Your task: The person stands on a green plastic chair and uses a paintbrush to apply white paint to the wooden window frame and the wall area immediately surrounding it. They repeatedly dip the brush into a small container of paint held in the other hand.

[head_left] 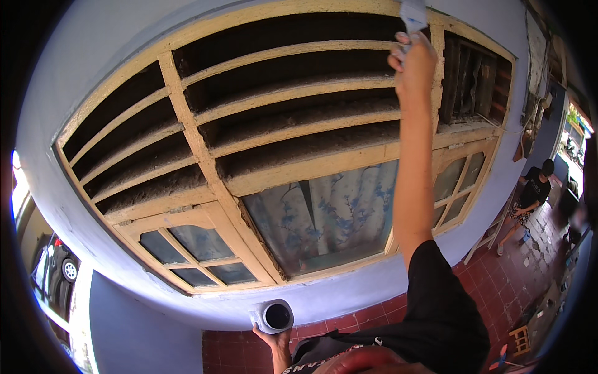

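My right hand (413,59) is raised high at the upper edge of a window frame, with its fingers closed round a paintbrush (413,17). The brush is flat and pale grey-lilac, and its tip is near the pale wall above the frame. Low in the picture, my left hand (274,337) grips a whitish paint container (258,315) by its side. Its round opening faces up and looks dark inside; what it holds I cannot make out. The yellow wooden window frame (198,146) has dusty horizontal slats (299,93) across its upper part.
Below the slats, a glass pane (324,218) shows a blue-flowered curtain. Small-paned shutters flank it. To the right, another person (534,193) is beside a wooden ladder (492,234) on the red tiled floor (479,293). A small wooden stool (520,340) is farther down; a car (59,274) shows at far left.
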A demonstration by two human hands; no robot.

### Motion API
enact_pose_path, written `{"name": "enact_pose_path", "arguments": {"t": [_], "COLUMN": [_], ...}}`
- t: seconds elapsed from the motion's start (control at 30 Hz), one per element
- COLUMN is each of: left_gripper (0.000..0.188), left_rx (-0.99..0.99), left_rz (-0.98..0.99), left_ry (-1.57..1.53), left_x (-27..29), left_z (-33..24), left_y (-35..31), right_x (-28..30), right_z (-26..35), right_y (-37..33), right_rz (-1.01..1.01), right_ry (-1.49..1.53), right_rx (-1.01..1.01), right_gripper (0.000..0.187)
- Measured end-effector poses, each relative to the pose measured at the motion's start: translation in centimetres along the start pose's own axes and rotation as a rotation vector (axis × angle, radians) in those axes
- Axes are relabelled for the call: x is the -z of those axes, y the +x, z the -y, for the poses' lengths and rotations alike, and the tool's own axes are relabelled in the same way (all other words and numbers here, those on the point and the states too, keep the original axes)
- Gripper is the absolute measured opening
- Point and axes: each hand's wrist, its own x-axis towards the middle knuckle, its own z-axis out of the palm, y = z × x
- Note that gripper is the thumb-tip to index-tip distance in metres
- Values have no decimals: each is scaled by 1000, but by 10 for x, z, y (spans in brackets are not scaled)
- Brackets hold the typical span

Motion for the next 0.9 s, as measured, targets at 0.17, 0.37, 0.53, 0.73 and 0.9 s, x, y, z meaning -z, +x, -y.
{"name": "enact_pose_path", "arguments": {"t": [0.17, 0.37, 0.53, 0.73, 0.9], "left_gripper": [80, 79, 79, 43, 62], "left_rx": [-33, -124, -145, -113, -120], "left_rz": [18, 130, 71, -112, 107], "left_ry": [19, 251, 138, 89, 296], "left_x": [14, 24, 3, -82, -24], "left_z": [0, -5, 5, 37, 18], "left_y": [-5, -3, -7, -47, -15], "right_x": [-76, -143, -125, -28, 48], "right_z": [-23, -10, -9, 11, 46], "right_y": [-60, -115, -98, -26, 26], "right_rz": [228, 756, 747, 605, 393], "right_ry": [61, 74, 16, -72, -126], "right_rx": [-150, -416, -435, -279, -197], "right_gripper": [20, 19, 16, 18, 20]}}
